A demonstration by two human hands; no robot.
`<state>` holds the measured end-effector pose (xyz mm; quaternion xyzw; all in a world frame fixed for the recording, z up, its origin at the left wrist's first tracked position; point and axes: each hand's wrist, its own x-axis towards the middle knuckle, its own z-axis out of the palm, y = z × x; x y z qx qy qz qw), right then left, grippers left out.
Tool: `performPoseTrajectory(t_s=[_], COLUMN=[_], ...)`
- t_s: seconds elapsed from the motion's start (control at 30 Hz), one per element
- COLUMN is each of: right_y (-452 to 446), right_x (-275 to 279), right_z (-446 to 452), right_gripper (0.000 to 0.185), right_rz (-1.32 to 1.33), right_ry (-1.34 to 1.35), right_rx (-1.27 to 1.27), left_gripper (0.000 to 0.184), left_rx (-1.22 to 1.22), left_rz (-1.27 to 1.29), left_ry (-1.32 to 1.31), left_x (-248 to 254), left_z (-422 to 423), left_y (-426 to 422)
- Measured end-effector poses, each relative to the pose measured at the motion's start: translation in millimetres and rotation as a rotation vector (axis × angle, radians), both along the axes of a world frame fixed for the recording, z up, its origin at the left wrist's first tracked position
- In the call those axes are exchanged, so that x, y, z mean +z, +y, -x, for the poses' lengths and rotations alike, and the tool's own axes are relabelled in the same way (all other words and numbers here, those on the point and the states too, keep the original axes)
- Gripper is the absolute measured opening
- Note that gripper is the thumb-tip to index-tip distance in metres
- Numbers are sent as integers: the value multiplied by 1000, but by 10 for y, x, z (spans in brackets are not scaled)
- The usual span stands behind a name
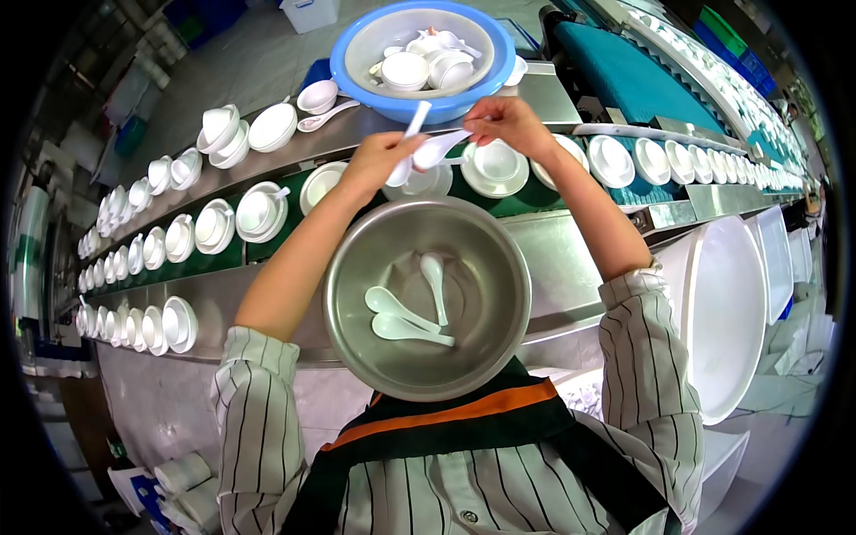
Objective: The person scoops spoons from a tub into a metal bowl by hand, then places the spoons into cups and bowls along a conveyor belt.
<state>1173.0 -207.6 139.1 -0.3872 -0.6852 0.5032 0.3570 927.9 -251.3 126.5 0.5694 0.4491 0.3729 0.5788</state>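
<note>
My left hand (376,162) is closed on a white soup spoon (400,171), its handle sticking up past the fingers. A second white soup spoon (432,152) is pinched by its handle in my right hand (510,125), its bowl close to the left hand's fingers. Both hands are over the conveyor, above a plate partly hidden below them. Nearer to me stands a large steel bowl (339,299) with three white spoons (403,330) lying in it. Just beyond my hands, a blue basin (343,67) holds white bowls and spoons.
Stacked white bowls and plates (261,212) line the green conveyor belt (299,218) on both sides. More bowls (273,127) stand along the steel ledge behind. A teal belt (615,71) runs off at upper right. Large white tubs (731,312) stand at right.
</note>
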Motion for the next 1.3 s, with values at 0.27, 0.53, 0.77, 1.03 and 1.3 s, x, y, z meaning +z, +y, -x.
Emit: performPoseTrajectory(t_s=[0.27,0.53,0.77,1.03,1.3], right_y=[222,-1068,-1849,-1204,68], right_x=[-478,258,-213,769,-651], right_z=[-387,135,-254,-836,-1304], right_gripper=[14,15,18,19,15], right_rz=[-565,-951,-961,-20,103], right_ry=[-581,-704,-1207,-264,573], right_rx=[26,438,925,96,-545], left_gripper=[36,20,14,13,44], left_rx=[135,357,330,-110,-34], left_rz=[85,-277,-832,-1023,-1082], left_ry=[-52,-124,219,803,763], left_x=[-389,-305,-98,-470,-157], left_z=[214,-352,-896,-1325,-1426], left_y=[-186,-347,63,595,200])
